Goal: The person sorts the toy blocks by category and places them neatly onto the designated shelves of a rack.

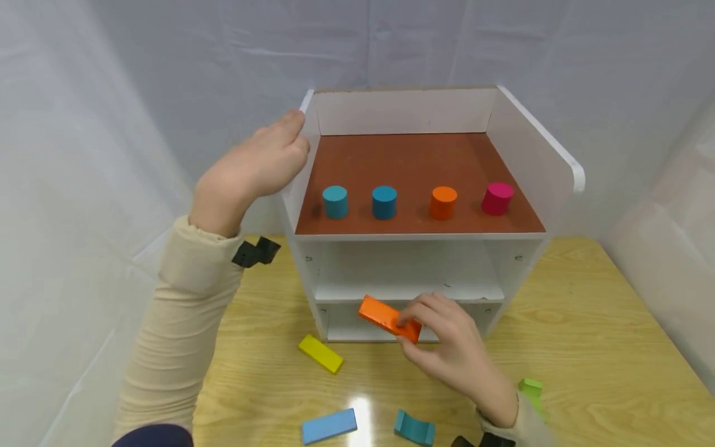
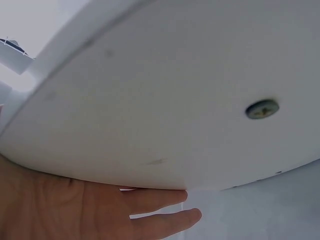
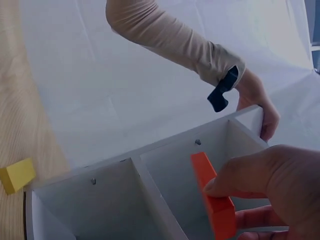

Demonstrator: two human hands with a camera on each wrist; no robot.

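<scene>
On top of the shelf (image 1: 536, 155), four cylinders (image 1: 384, 202); right hand (image 1: 455, 354) pinches one orange block (image 1: 388, 318), left hand (image 1: 257, 167) flat.

— What can't we make out here?

— Our right hand (image 1: 452, 347) covers the near end of the orange rectangular wooden block (image 1: 385, 316), and in the right wrist view the picture's lower edge cuts that block off.

— And our left hand (image 1: 254, 171)?

— Its palm is hidden against the side wall of the white wooden shelf unit (image 1: 550, 155). The left wrist view shows little but that wall, close and blurred.

— Anything else?

— The green wooden block (image 1: 532, 391) lies partly behind our right wrist, so we cannot tell its shape. The lowest compartment is mostly hidden too.
</scene>
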